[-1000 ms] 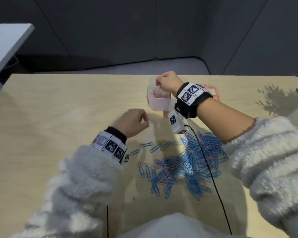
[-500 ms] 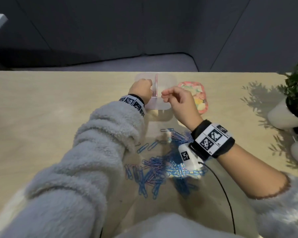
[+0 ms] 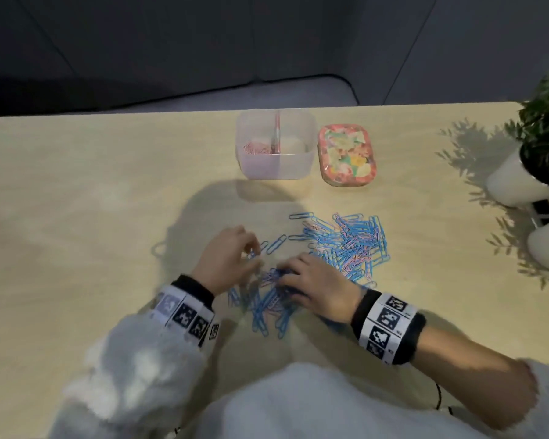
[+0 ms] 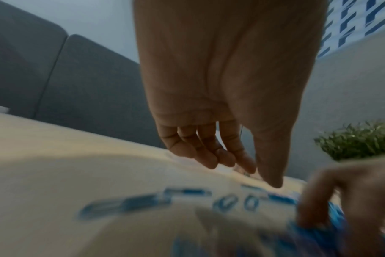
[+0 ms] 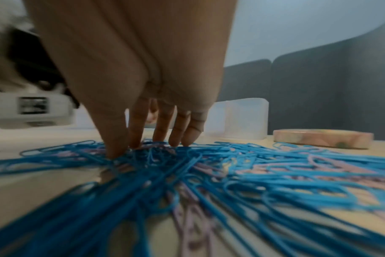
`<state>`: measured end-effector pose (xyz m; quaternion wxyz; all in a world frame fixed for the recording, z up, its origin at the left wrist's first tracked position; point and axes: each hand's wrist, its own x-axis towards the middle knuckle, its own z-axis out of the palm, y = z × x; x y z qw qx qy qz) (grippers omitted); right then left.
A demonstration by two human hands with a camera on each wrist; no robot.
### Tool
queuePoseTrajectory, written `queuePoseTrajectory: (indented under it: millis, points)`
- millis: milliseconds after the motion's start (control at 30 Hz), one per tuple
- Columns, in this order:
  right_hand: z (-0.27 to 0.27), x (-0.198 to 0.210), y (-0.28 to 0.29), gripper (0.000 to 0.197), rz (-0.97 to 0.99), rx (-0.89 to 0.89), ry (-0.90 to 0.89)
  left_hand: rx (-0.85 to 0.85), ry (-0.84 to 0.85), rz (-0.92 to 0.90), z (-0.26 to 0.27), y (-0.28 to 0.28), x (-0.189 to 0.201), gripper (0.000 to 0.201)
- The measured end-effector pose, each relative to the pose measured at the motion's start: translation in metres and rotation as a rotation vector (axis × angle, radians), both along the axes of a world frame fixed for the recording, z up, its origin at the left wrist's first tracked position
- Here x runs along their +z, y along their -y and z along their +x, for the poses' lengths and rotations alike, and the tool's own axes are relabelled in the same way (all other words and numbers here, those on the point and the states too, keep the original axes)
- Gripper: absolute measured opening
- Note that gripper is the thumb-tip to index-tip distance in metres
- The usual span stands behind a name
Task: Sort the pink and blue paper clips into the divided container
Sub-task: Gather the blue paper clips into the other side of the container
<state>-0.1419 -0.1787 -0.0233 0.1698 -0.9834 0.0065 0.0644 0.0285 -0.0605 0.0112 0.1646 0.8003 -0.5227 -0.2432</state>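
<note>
The clear divided container (image 3: 276,166) stands at the far side of the table, with pink clips (image 3: 255,149) in its left compartment; the right one looks bare. A mixed pile of blue and pink paper clips (image 3: 349,245) lies in the middle of the table. My left hand (image 3: 251,255) hovers low over the pile's left edge, and in the left wrist view its fingers (image 4: 211,156) hang relaxed and hold nothing. My right hand (image 3: 286,274) lies on the near part of the pile. Its straight fingertips (image 5: 176,140) press down on blue clips (image 5: 209,173).
A flat lid with a floral pattern (image 3: 347,155) lies just right of the container. Potted plants in white pots (image 3: 520,182) stand at the table's right edge. A few loose blue clips (image 3: 276,243) lie between the hands and the container.
Both hands have come back from the container to the clip pile near me. The right hand now presses on the clips and the left hand hangs over them.
</note>
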Motion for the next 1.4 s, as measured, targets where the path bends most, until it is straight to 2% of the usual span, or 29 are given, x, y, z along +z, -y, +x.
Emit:
queuePoseTrajectory:
  millis: [133,233,267,367,500,567,633,733,933,1000,1133,1233,1300,1400]
  points:
    - [-0.012,0.002,0.017,0.015,0.084,-0.213,0.014,0.058,-0.022,0.009,-0.021,-0.045,-0.025,0.024]
    - [-0.007,0.011,0.017,0.028,0.106,-0.325,0.064,0.112,-0.006,-0.013,-0.032,-0.063,-0.033,0.021]
    - [0.0,0.013,0.013,0.029,0.098,-0.317,0.073,0.119,-0.001,-0.006,-0.034,-0.066,-0.034,0.019]
    - [0.025,0.016,-0.003,0.016,0.107,-0.274,0.057,0.064,-0.01,0.032,-0.036,-0.071,-0.031,0.013]
    - [0.047,0.019,-0.02,0.033,0.037,-0.203,-0.175,0.045,-0.091,0.042,-0.03,-0.075,-0.021,0.013]
    - [0.05,0.018,-0.024,0.03,0.058,-0.221,-0.194,0.111,-0.094,-0.004,-0.021,-0.072,-0.017,0.011]
    - [0.051,0.018,-0.027,0.021,0.119,-0.26,-0.187,0.154,-0.065,-0.049,-0.014,-0.067,-0.014,0.011]
    - [0.05,0.018,-0.028,0.018,0.12,-0.275,-0.191,0.126,0.01,-0.03,-0.012,-0.05,-0.013,0.016]
    - [0.047,0.017,-0.03,0.017,0.017,-0.206,-0.161,-0.013,0.133,0.151,-0.01,-0.026,-0.015,0.015]
    - [0.045,0.019,-0.025,0.012,0.132,-0.275,-0.127,-0.014,0.143,0.185,-0.007,-0.025,-0.015,0.014]
    - [0.035,0.016,-0.008,0.017,0.564,-0.533,0.003,0.039,0.112,0.209,-0.004,-0.031,-0.019,0.016]
    - [0.029,0.021,-0.006,0.024,0.878,-0.707,-0.094,0.05,0.053,0.141,-0.007,-0.038,-0.02,0.011]
    - [0.029,0.022,-0.012,0.025,0.93,-0.696,-0.166,0.126,-0.005,0.055,-0.005,-0.045,-0.018,0.01]
    - [0.026,0.02,-0.028,0.004,0.747,-0.413,-0.189,0.305,-0.117,-0.02,0.007,-0.052,-0.013,0.016]
